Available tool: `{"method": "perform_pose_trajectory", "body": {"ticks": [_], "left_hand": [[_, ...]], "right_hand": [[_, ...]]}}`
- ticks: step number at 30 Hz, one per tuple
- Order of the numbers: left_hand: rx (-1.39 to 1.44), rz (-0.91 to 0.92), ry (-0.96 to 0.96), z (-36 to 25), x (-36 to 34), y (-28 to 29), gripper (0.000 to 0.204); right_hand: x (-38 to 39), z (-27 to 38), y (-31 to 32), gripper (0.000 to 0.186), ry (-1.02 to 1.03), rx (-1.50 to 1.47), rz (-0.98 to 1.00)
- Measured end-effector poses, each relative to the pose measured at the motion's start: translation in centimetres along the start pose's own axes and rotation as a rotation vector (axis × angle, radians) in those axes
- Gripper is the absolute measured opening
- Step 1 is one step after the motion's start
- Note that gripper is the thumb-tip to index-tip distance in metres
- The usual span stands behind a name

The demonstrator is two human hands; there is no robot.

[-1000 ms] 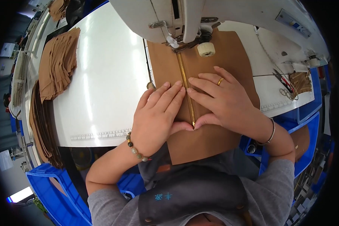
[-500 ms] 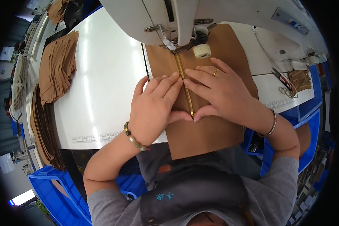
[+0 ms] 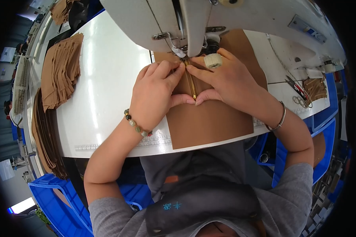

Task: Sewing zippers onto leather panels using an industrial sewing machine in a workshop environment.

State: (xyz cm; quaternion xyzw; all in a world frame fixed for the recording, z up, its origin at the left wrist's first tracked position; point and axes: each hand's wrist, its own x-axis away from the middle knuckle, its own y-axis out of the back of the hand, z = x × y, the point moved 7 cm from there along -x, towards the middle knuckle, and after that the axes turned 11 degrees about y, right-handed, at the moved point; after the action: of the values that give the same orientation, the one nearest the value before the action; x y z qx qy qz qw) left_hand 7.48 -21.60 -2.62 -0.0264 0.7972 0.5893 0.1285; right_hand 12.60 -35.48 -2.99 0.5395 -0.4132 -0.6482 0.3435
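Note:
A brown leather-like panel (image 3: 213, 126) lies flat under the head of a white sewing machine (image 3: 195, 23). A gold-coloured zipper (image 3: 192, 81) runs along its middle, its far end at the needle area. My left hand (image 3: 153, 89) rests on the panel left of the zipper, fingertips close to the presser foot, thumb at the zipper's near end. On the other side my right hand (image 3: 236, 81) lies with fingers apart, some of them partly behind a cream knob (image 3: 213, 60). The two thumb tips almost meet at the zipper's near end.
At the left stand stacks of brown pieces (image 3: 61, 71) on the white table (image 3: 106, 87). Red-and-black snips (image 3: 296, 87) and small brown pieces (image 3: 315, 88) lie at the right. Blue bins (image 3: 61, 201) flank the table below its edge.
Both hands and the panel with its zipper have moved away from me, farther under the machine head. The panel's near edge, which hung past the table edge, now lies on the table.

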Motion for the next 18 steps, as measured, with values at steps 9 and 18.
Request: {"method": "perform_pose_trajectory", "body": {"ticks": [9,18], "left_hand": [[0.036,-0.044,-0.024,0.30,-0.35,0.16,0.070],[0.107,-0.021,0.055,0.69,0.58,-0.33,0.062]], "right_hand": [[-0.17,-0.21,-0.06,0.059,-0.008,-0.002,-0.002],[-0.11,-0.12,0.55,0.056,-0.036,-0.082,-0.034]]}}
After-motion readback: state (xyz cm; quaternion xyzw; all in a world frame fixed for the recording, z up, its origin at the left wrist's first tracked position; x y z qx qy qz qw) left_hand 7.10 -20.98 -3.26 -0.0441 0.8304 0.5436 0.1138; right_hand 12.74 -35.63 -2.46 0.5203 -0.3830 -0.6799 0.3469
